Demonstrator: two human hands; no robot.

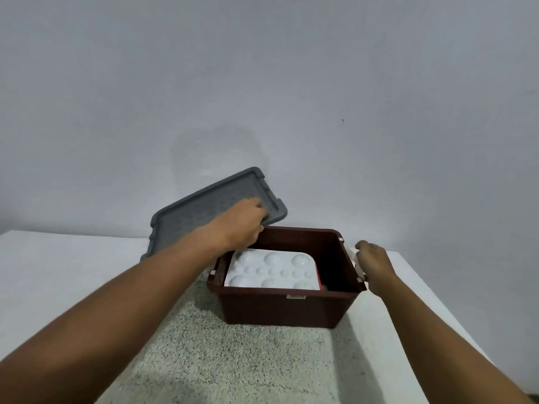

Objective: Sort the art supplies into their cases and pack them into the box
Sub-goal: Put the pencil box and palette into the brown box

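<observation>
Two hands work one dark red box: the left hand grips its single grey lid, tilted at far left; the right hand curls on the box's right-side latch; one white paint palette lies inside.

A plain grey-white wall filled the upper part of the view, marked by a faint darker stain and a tiny dark speck. Below it stood a white table, pushed against the wall. A speckled grey mat lay over the table's middle. The light was soft and even.
</observation>
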